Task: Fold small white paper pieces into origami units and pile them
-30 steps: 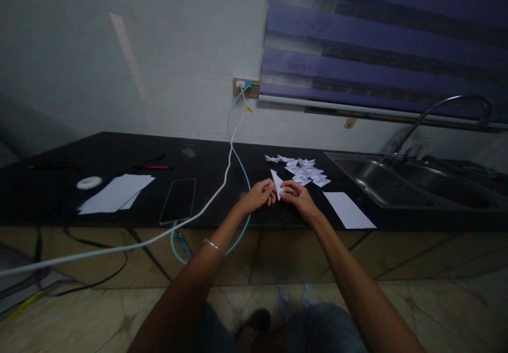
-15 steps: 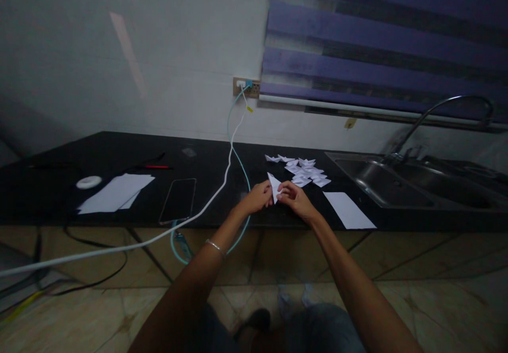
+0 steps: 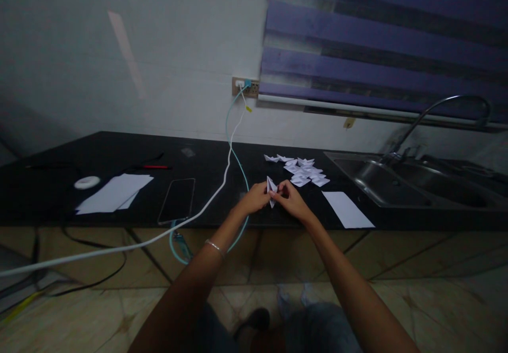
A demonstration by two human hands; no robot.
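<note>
Between my two hands, over the front part of the black counter, is a small folded white paper boat [image 3: 271, 186], its pointed ends up and down. My left hand [image 3: 255, 198] is closed on its left side. From the right, my right hand [image 3: 291, 200] pinches it, the thumb lying across its middle. Fingertips hide part of the folds. Just behind my right hand, several finished paper boats [image 3: 304, 171] sit in a cluster. To the right of that hand lies a flat white paper sheet [image 3: 346, 210].
A phone [image 3: 177, 200] and a stack of white paper [image 3: 113, 193] lie to the left, near a round white object [image 3: 87, 182] and a red pen [image 3: 156, 167]. A white cable [image 3: 216, 191] crosses the counter [image 3: 214, 157]. A steel sink [image 3: 381, 183] is at right.
The folded paper has been turned and opened slightly between my hands, looking narrower now. My right thumb has moved left across it.
</note>
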